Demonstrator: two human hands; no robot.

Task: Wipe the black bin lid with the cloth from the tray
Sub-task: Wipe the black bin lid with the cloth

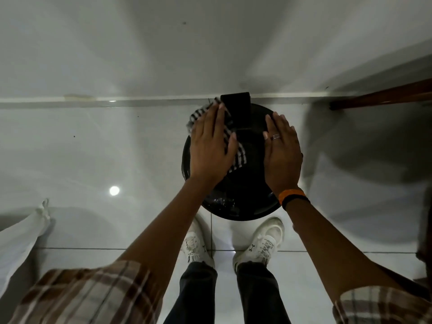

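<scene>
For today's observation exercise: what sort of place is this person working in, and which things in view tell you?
Probably an indoor room in a home: glossy white floor tiles, a plain wall with a skirting strip, and a round black bin lid on the floor.

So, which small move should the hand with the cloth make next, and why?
Probably slide the left hand with the striped cloth toward the person, over the near part of the black bin lid. The cloth lies on the far left part, flat under the palm, while the right hand rests on the right side, seemingly steadying the lid.
</scene>
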